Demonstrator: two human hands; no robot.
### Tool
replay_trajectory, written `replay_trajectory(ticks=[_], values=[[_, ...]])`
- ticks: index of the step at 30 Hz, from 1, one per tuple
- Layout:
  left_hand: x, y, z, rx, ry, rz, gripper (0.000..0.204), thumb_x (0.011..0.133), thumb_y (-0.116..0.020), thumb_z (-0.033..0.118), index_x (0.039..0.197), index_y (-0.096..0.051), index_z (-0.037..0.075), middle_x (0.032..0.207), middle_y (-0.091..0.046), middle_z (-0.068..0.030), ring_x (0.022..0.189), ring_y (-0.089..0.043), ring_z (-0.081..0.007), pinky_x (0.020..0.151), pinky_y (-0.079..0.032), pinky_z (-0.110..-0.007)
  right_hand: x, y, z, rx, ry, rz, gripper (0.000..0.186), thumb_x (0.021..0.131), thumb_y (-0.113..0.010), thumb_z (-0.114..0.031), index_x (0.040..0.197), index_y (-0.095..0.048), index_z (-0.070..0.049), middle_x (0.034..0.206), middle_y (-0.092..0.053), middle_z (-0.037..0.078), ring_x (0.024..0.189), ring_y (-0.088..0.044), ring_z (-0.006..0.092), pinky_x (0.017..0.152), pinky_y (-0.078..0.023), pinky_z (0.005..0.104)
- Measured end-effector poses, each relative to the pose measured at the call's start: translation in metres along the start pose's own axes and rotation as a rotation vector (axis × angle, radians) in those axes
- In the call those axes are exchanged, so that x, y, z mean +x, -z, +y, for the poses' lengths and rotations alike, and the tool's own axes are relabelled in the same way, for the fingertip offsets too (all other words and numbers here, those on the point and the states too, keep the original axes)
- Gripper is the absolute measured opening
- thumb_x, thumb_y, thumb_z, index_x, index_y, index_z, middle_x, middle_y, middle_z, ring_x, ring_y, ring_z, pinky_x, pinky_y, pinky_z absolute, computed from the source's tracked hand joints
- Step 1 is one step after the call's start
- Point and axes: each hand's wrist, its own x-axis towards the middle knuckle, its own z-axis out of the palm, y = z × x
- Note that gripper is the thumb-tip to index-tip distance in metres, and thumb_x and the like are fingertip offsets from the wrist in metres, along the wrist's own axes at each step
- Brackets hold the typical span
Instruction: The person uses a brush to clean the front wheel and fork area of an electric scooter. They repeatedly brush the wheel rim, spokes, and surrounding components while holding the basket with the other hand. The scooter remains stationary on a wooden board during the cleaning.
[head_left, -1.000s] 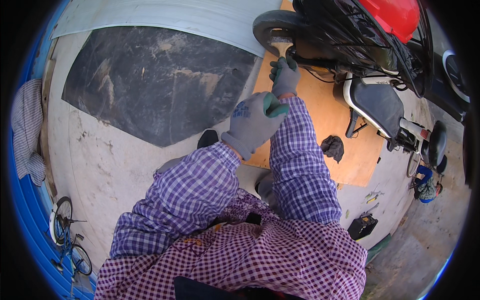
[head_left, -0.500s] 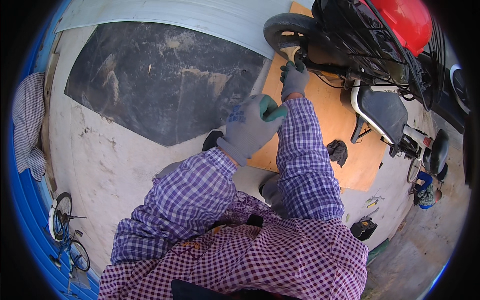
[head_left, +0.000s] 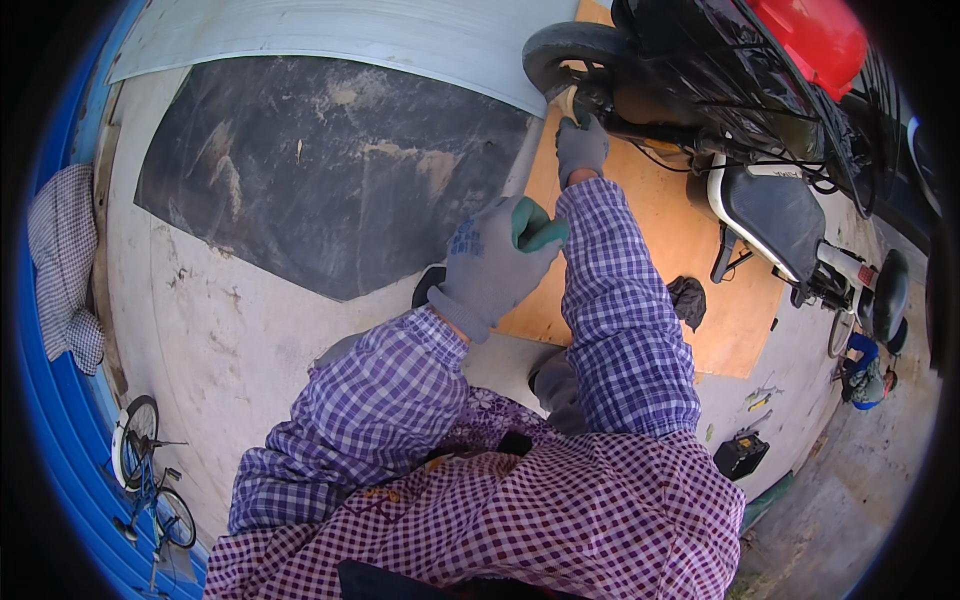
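My right hand [head_left: 583, 148], in a grey glove with green fingertips, reaches forward and grips a paintbrush [head_left: 567, 101]. The brush's pale bristle end is beside the black wheel [head_left: 549, 52] of a two-wheeled motorbike; whether it touches is unclear. My left hand [head_left: 496, 256], in a matching glove, is held close to my right forearm. Its fingers curl in and the thumb meets them; anything inside is hidden. Both sleeves are purple and white checked.
The motorbike [head_left: 770, 220], with a red rounded shell [head_left: 815, 40], stands over an orange-brown board [head_left: 630, 235]. A dark cloth [head_left: 687, 302] lies there. Left is a dark mat [head_left: 320, 170]. Farther off are a bicycle [head_left: 150, 470], a black box [head_left: 741, 456] and another person [head_left: 868, 383].
My right hand and the brush have shifted slightly forward and left along the wheel, and the bristles show less. My left hand keeps its curled shape. The view has tilted a little.
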Motion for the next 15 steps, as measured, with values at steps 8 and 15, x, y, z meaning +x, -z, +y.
replay_trajectory(ticks=[8, 15], values=[[-0.003, -0.004, -0.003, -0.023, 0.016, -0.019, 0.024, 0.093, -0.077, 0.022, 0.092, -0.065, 0.001, 0.083, -0.065, -0.0112, 0.073, -0.063, -0.0181, 0.069, -0.050, -0.035, 0.009, -0.023, -0.001, 0.076, -0.056, -0.040, 0.031, 0.093, -0.068, -0.014, 0.122, -0.070, -0.004, 0.087, -0.071, 0.010, 0.073, -0.064, 0.0210, 0.062, -0.049, 0.0337], [-0.005, -0.008, 0.004, 0.010, -0.030, 0.018, 0.025, 0.093, -0.078, 0.022, 0.093, -0.065, 0.000, 0.082, -0.065, -0.0105, 0.072, -0.060, -0.0151, 0.068, -0.050, -0.034, -0.044, 0.025, -0.020, 0.223, -0.324, -0.155, 0.034, 0.092, -0.070, -0.016, 0.124, -0.069, -0.003, 0.087, -0.074, 0.013, 0.074, -0.069, 0.0235, 0.065, -0.054, 0.0363]])
